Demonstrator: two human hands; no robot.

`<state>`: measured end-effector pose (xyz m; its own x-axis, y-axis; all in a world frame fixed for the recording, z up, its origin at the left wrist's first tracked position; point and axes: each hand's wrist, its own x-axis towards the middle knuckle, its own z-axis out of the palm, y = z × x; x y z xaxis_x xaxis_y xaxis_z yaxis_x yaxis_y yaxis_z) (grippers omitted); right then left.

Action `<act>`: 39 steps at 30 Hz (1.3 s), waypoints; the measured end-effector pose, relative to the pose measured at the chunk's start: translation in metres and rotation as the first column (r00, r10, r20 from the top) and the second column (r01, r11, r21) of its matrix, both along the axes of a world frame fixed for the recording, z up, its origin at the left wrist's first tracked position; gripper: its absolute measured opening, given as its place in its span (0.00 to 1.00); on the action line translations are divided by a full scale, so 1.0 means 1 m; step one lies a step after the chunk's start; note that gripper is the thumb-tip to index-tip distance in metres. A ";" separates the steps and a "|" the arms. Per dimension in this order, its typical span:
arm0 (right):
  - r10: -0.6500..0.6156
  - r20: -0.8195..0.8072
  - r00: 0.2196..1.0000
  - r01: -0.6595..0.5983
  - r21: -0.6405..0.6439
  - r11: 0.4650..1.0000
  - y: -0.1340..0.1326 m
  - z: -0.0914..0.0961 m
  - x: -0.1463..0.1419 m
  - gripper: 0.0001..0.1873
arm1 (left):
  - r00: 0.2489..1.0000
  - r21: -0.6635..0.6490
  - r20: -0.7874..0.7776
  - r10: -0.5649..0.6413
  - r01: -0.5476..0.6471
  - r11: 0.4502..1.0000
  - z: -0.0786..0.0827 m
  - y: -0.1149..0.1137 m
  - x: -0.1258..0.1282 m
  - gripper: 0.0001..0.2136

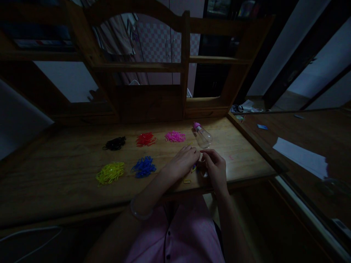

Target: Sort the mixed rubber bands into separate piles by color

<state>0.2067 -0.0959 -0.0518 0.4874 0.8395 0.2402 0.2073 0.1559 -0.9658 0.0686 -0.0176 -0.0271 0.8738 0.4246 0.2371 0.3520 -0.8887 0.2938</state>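
My left hand and my right hand meet over the front right part of a wooden desk. Their fingertips pinch together around something small between them that I cannot make out. A few loose bands, yellow and blue, lie on the wood just under my hands. Sorted piles of small rubber bands lie to the left: black, red, pink, yellow and blue. A clear bottle with a pink cap lies on its side just beyond my hands.
A wooden hutch with shelves rises at the back of the desk. To the right, a lower wooden surface holds a white paper and small scraps. A white cable runs at lower left. The room is dim.
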 end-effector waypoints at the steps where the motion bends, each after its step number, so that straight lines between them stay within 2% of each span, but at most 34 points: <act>1: 0.000 0.005 1.000 0.000 0.001 1.000 0.000 0.000 0.000 0.12 | 1.000 0.000 -0.009 0.004 -0.004 1.000 0.001 -0.001 0.000 0.05; 6: 0.007 0.014 1.000 -0.007 0.005 1.000 -0.001 0.000 0.000 0.12 | 0.998 0.000 -0.066 -0.002 0.002 1.000 0.003 0.005 0.001 0.07; 9: -0.015 -0.010 1.000 0.015 -0.002 1.000 -0.001 -0.001 0.000 0.12 | 1.000 -0.039 -0.011 0.005 -0.006 0.999 0.004 0.011 -0.004 0.05; 12: -0.045 -0.047 0.998 0.045 -0.003 0.999 -0.001 -0.002 0.001 0.13 | 0.989 -0.185 0.124 0.084 -0.060 0.981 0.009 0.016 -0.012 0.04; 14: -0.043 -0.058 0.997 0.043 -0.004 0.999 -0.001 -0.002 0.002 0.13 | 0.958 -0.372 0.211 0.195 -0.106 0.922 0.013 0.018 -0.015 0.04; 16: -0.028 -0.059 0.998 0.028 -0.007 1.000 -0.001 -0.002 0.002 0.13 | 0.886 -0.621 0.303 0.350 -0.095 0.778 0.015 0.020 -0.016 0.04; 18: -0.018 -0.054 0.998 0.017 -0.013 1.000 -0.001 -0.001 0.002 0.13 | 0.812 -0.791 0.349 0.468 -0.012 0.611 0.016 0.021 -0.016 0.05; 20: -0.015 -0.043 0.999 0.014 -0.019 1.000 -0.001 -0.001 0.002 0.13 | 0.717 -0.915 0.363 0.595 0.153 0.374 0.016 0.021 -0.016 0.06; 22: -0.017 -0.030 0.999 0.016 -0.022 1.000 -0.002 -0.002 0.002 0.13 | 0.619 -0.931 0.322 0.716 0.342 0.124 0.015 0.018 -0.017 0.06; 23: -0.020 -0.024 1.000 0.019 -0.021 1.000 -0.002 -0.002 0.002 0.12 | 0.572 -0.905 0.287 0.769 0.425 0.022 0.015 0.017 -0.018 0.07; 24: -0.023 -0.019 1.000 0.022 -0.020 1.000 -0.002 -0.002 0.003 0.12 | 0.538 -0.872 0.254 0.804 0.486 -0.050 0.015 0.016 -0.019 0.09; 29: -0.031 -0.007 1.000 0.031 -0.025 0.999 -0.002 -0.003 0.002 0.12 | 0.478 -0.685 0.185 0.859 0.689 -0.236 0.018 0.010 -0.027 0.13; 31: -0.025 -0.003 1.000 0.025 -0.031 0.999 -0.002 -0.003 0.002 0.12 | 0.466 -0.639 0.195 0.863 0.728 -0.249 0.022 0.004 -0.033 0.14; 34: -0.026 0.004 1.000 0.026 -0.038 0.999 -0.002 -0.003 0.002 0.12 | 0.427 -0.684 0.195 0.883 0.704 -0.190 0.028 -0.010 -0.052 0.15; 37: -0.027 0.016 1.000 0.028 -0.051 0.998 -0.003 -0.003 0.002 0.12 | 0.280 -0.802 0.160 0.946 0.596 -0.041 0.028 -0.024 -0.082 0.17; 39: -0.025 0.028 0.999 0.027 -0.052 0.998 -0.003 -0.003 0.003 0.11 | 0.159 -0.895 0.201 0.967 0.430 0.115 0.024 -0.027 -0.102 0.19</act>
<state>0.2095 -0.0989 -0.0552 0.5032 0.8382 0.2103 0.2375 0.0998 -0.9662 -0.0338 -0.0451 -0.0032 0.1111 0.9479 -0.2985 -0.5874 0.3049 0.7496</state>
